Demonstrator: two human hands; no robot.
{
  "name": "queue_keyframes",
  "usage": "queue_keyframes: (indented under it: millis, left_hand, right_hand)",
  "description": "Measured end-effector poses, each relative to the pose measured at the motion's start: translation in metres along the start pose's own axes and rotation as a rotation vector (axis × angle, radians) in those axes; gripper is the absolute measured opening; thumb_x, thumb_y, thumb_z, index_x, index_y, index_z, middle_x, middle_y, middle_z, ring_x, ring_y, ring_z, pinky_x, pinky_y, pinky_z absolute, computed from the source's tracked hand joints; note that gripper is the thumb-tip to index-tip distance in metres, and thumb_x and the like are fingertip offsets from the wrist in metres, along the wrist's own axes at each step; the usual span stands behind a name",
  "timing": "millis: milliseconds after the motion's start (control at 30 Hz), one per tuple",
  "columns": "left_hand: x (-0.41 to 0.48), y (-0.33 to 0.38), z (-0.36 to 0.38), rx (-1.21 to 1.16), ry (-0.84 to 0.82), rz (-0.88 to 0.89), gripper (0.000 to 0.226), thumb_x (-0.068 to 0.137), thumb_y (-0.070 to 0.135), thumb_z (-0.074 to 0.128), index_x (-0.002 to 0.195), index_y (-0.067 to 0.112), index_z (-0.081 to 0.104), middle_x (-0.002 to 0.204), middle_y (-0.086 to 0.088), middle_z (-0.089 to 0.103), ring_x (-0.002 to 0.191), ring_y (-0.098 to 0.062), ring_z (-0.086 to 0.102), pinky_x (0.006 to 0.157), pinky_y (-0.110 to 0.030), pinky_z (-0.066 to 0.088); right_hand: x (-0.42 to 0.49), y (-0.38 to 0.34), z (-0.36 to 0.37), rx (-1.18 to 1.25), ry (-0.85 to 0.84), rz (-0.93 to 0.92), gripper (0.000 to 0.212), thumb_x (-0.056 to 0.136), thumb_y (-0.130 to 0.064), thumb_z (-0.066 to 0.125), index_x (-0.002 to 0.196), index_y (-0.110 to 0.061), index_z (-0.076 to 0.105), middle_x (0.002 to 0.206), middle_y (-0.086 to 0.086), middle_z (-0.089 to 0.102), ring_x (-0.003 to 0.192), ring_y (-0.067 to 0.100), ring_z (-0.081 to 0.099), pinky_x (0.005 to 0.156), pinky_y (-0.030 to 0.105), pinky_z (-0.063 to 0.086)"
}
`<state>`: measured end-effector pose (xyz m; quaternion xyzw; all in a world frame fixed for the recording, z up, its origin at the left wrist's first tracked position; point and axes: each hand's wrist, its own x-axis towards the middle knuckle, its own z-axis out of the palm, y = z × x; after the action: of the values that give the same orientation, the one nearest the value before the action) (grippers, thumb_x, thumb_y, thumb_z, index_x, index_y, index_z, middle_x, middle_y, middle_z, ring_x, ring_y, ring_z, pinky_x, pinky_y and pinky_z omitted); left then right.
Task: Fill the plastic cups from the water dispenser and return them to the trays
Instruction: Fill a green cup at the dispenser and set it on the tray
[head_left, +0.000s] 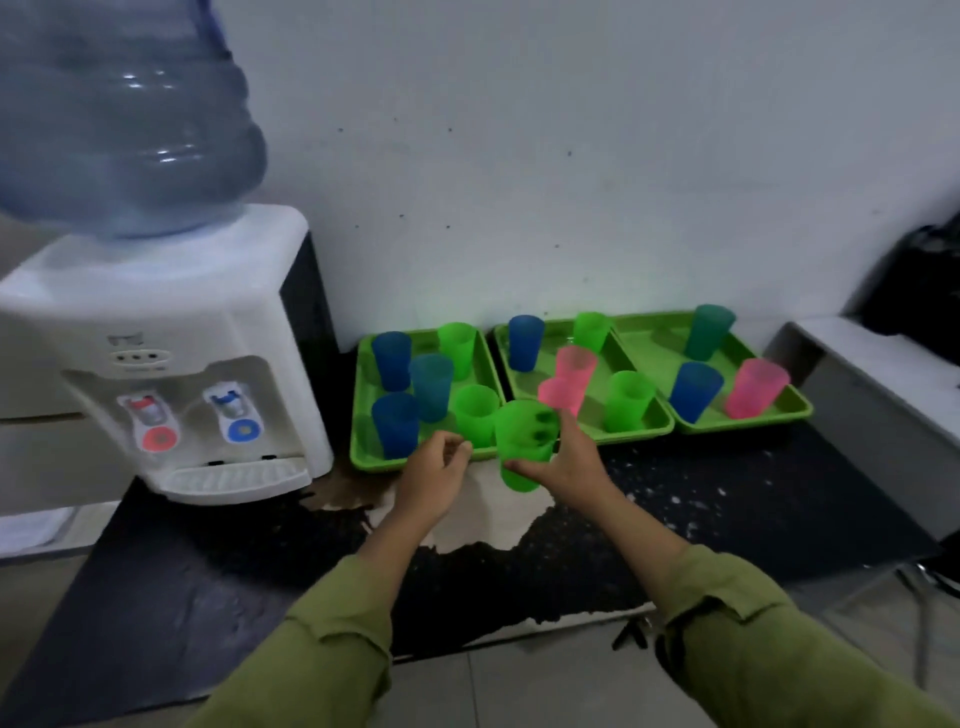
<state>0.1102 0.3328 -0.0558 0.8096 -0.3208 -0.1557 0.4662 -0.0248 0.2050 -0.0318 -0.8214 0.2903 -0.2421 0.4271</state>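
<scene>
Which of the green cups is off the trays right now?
The green cup held by the right hand, in front of the trays; the other green cups all stand inside trays.

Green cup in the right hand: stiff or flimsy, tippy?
Probably light, slightly flexible: the green cup is translucent, with fingers of the right hand showing through. Tall, narrow-based, so likely tippy if pushed.
</scene>
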Motion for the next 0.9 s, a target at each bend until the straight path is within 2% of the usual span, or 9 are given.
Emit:
queue_keyframes:
  millis: [67, 133, 200, 333, 400, 533, 667, 800, 900]
  left_hand:
    - [0.015, 0.016, 0.017, 0.006, -0.016, 0.028, 0.022, 0.093, 0.032, 0.052, 0.105, 0.014, 0.058, 0.096, 0.002, 0.06, 0.094, -0.017, 0.058, 0.076, -0.027, 0.041]
    - [0.037, 0.034, 0.038, 0.011, -0.021, 0.062, 0.023, 0.092, 0.03, 0.054, 0.105, 0.012, 0.059, 0.102, -0.003, 0.063, 0.097, -0.019, 0.058, 0.082, -0.03, 0.045]
    - [0.06, 0.049, 0.057, 0.0, -0.011, 0.09, 0.021, 0.091, 0.027, 0.056, 0.104, 0.011, 0.06, 0.106, -0.007, 0.065, 0.1, -0.021, 0.059, 0.087, -0.033, 0.047]
    - [0.108, 0.073, 0.089, -0.029, -0.01, 0.126, 0.021, 0.09, 0.025, 0.057, 0.105, 0.011, 0.06, 0.107, -0.007, 0.064, 0.099, -0.02, 0.059, 0.084, -0.028, 0.045]
    - [0.131, 0.083, 0.104, -0.031, 0.0, 0.131, 0.022, 0.089, 0.024, 0.057, 0.106, 0.01, 0.061, 0.108, -0.008, 0.064, 0.1, -0.02, 0.059, 0.083, -0.027, 0.044]
    - [0.17, 0.097, 0.129, 0.013, -0.006, 0.181, 0.024, 0.09, 0.021, 0.057, 0.108, 0.006, 0.06, 0.113, -0.011, 0.061, 0.106, -0.022, 0.057, 0.091, -0.03, 0.045]
    - [0.201, 0.106, 0.15, 0.04, -0.013, 0.178, 0.024, 0.09, 0.021, 0.056, 0.11, 0.007, 0.058, 0.116, -0.012, 0.058, 0.108, -0.023, 0.056, 0.093, -0.031, 0.044]
    - [0.225, 0.11, 0.169, 0.082, -0.006, 0.166, 0.024, 0.089, 0.022, 0.057, 0.108, 0.008, 0.059, 0.116, -0.01, 0.059, 0.108, -0.021, 0.055, 0.09, -0.027, 0.042]
    - [0.24, 0.113, 0.18, 0.102, 0.012, 0.147, 0.024, 0.089, 0.021, 0.058, 0.109, 0.007, 0.059, 0.116, -0.01, 0.059, 0.11, -0.02, 0.055, 0.093, -0.025, 0.039]
  right_hand:
    - [0.013, 0.007, -0.022, 0.009, 0.058, 0.018, 0.079, 0.059, -0.024, 0.088, 0.124, -0.013, 0.045, 0.109, -0.001, 0.059, 0.103, 0.015, 0.056, 0.082, 0.016, 0.042]
    - [0.033, 0.016, -0.046, 0.009, 0.134, 0.011, 0.074, 0.058, -0.026, 0.088, 0.119, -0.017, 0.046, 0.099, -0.009, 0.056, 0.095, 0.013, 0.056, 0.07, 0.005, 0.035]
    - [0.054, 0.023, -0.066, -0.02, 0.202, -0.003, 0.073, 0.057, -0.03, 0.088, 0.115, -0.021, 0.046, 0.095, -0.011, 0.053, 0.089, 0.009, 0.052, 0.068, 0.003, 0.032]
    - [0.099, 0.042, -0.104, -0.069, 0.321, 0.03, 0.074, 0.056, -0.038, 0.087, 0.113, -0.015, 0.047, 0.095, -0.008, 0.055, 0.087, 0.01, 0.054, 0.072, 0.015, 0.039]
    - [0.123, 0.052, -0.123, -0.085, 0.342, 0.034, 0.068, 0.056, -0.039, 0.087, 0.108, -0.018, 0.048, 0.09, -0.011, 0.055, 0.084, 0.009, 0.054, 0.07, 0.013, 0.037]
    - [0.165, 0.07, -0.154, -0.087, 0.382, 0.046, 0.069, 0.058, -0.038, 0.087, 0.111, -0.017, 0.049, 0.096, -0.007, 0.056, 0.089, 0.011, 0.054, 0.077, 0.021, 0.04]
    - [0.202, 0.092, -0.178, -0.061, 0.397, 0.075, 0.071, 0.061, -0.033, 0.086, 0.116, -0.013, 0.046, 0.1, -0.003, 0.056, 0.091, 0.012, 0.053, 0.075, 0.019, 0.039]
    - [0.237, 0.121, -0.196, -0.079, 0.38, 0.146, 0.074, 0.062, -0.029, 0.086, 0.119, -0.009, 0.042, 0.108, 0.007, 0.058, 0.094, 0.018, 0.053, 0.08, 0.028, 0.045]
    - [0.263, 0.146, -0.207, -0.124, 0.352, 0.17, 0.078, 0.063, -0.025, 0.085, 0.124, -0.005, 0.042, 0.118, 0.015, 0.056, 0.106, 0.028, 0.053, 0.084, 0.031, 0.042]
